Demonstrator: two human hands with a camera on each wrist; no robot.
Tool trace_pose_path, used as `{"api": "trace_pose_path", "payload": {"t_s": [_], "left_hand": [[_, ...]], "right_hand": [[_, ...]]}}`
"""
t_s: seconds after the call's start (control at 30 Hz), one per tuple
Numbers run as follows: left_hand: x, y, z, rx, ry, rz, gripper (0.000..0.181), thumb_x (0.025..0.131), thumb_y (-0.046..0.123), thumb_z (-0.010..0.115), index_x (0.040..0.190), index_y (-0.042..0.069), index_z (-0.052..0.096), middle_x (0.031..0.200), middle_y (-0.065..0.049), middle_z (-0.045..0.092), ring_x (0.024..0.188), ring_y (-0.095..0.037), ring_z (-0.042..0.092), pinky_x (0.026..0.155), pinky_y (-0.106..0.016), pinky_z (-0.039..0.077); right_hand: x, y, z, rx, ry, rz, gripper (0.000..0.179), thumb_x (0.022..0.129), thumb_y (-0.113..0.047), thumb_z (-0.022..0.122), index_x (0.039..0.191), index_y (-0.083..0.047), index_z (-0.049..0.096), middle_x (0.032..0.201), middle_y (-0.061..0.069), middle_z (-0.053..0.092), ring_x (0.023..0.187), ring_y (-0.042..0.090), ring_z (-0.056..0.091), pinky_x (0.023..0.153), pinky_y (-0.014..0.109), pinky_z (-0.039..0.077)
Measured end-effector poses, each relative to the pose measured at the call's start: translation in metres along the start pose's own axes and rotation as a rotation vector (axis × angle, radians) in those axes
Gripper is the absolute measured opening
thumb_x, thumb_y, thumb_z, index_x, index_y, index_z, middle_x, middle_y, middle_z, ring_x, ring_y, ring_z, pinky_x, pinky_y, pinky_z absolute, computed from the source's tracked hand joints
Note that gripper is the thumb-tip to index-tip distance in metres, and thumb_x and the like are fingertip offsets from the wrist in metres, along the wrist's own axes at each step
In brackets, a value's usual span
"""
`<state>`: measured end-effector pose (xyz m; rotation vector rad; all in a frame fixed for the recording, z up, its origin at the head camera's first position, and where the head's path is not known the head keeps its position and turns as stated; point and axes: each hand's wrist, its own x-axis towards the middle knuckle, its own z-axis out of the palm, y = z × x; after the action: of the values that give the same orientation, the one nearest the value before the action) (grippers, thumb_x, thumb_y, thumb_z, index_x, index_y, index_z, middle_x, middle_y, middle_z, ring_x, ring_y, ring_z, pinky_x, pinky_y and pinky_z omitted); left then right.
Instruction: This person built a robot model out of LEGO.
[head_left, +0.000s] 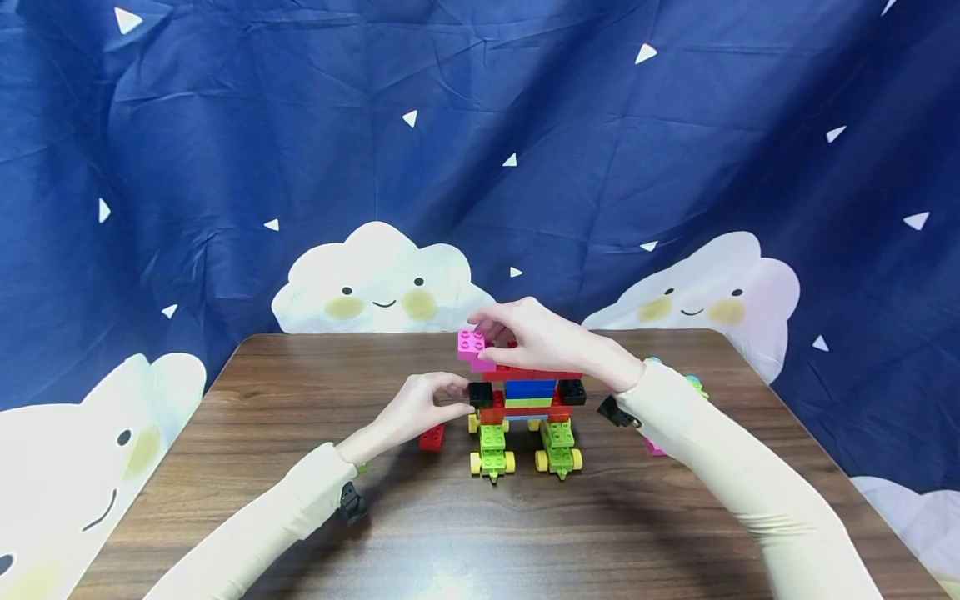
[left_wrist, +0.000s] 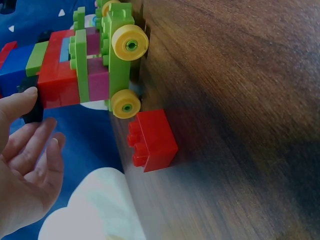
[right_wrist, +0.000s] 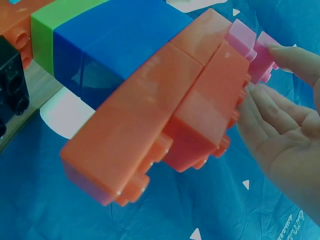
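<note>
A toy figure of stacked building bricks stands on the table, with red bricks, a blue middle and two lime-green wheeled bases. At its top left corner my right hand pinches a pink brick between thumb and fingers. Another pink brick sits between that one and the red brick. Lower down, my left hand holds the black brick on the figure's left side; the thumb presses its edge in the left wrist view. A second black brick sticks out on the right side.
A loose red brick lies left of the figure. Partly behind the right forearm are a pink piece and a green-and-blue piece. A small green piece shows beside the left wrist. A blue curtain hangs behind the table.
</note>
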<state>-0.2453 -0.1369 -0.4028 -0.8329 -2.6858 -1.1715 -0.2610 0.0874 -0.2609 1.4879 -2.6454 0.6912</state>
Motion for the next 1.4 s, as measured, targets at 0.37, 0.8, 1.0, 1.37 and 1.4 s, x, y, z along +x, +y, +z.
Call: {"api": "trace_pose_path", "payload": {"t_s": [0.37,0.8,1.0,1.37,1.4], "left_hand": [[0.0011,-0.0024,0.0015,-0.017,-0.003,-0.001,0.034,0.086,0.027,0.077,0.114,0.011,0.071,0.105,-0.002,0.075,0.096,-0.015,0.068,0.08,-0.036,0.058],[0.0009,-0.0014,0.0013,-0.005,0.001,0.003,0.034,0.086,0.028,0.077,0.114,0.011,0.071,0.105,-0.002,0.075,0.097,-0.015,0.068,0.078,-0.026,0.056],[0.0007,-0.0013,0.0011,-0.006,-0.003,-0.002,0.034,0.086,0.028,0.077,0.115,0.01,0.071,0.106,-0.003,0.075,0.097,-0.016,0.069,0.08,-0.03,0.057],[0.0006,0.0002,0.0021,-0.004,0.011,0.005,0.034,0.085,0.027,0.077,0.114,0.01,0.072,0.105,-0.003,0.076,0.097,-0.016,0.069,0.081,-0.035,0.058],[0.0008,0.0001,0.0024,0.0,0.015,0.014,0.033,0.085,0.027,0.077,0.114,0.009,0.072,0.105,-0.003,0.076,0.096,-0.016,0.069,0.081,-0.035,0.058]], "right_hand": [[0.0013,0.0023,0.0017,0.016,0.01,0.005,0.028,0.09,-0.015,0.072,0.115,-0.005,0.068,0.105,0.006,0.074,0.09,0.012,0.072,0.085,0.029,0.059],[0.0026,0.0006,0.0018,-0.019,0.015,-0.016,0.029,0.089,-0.013,0.071,0.117,-0.003,0.069,0.107,0.008,0.075,0.09,0.014,0.073,0.084,0.029,0.059],[0.0029,-0.0009,0.0034,-0.032,0.019,-0.022,0.029,0.089,-0.011,0.072,0.117,-0.003,0.07,0.105,0.008,0.075,0.088,0.013,0.073,0.084,0.029,0.059],[0.0032,-0.0017,0.0053,-0.036,0.029,-0.008,0.029,0.088,-0.013,0.074,0.115,-0.004,0.071,0.102,0.007,0.076,0.086,0.013,0.072,0.084,0.028,0.059],[0.0032,-0.001,0.0054,-0.039,0.033,-0.012,0.029,0.088,-0.013,0.074,0.115,-0.003,0.071,0.102,0.007,0.076,0.086,0.013,0.072,0.084,0.028,0.059]]}}
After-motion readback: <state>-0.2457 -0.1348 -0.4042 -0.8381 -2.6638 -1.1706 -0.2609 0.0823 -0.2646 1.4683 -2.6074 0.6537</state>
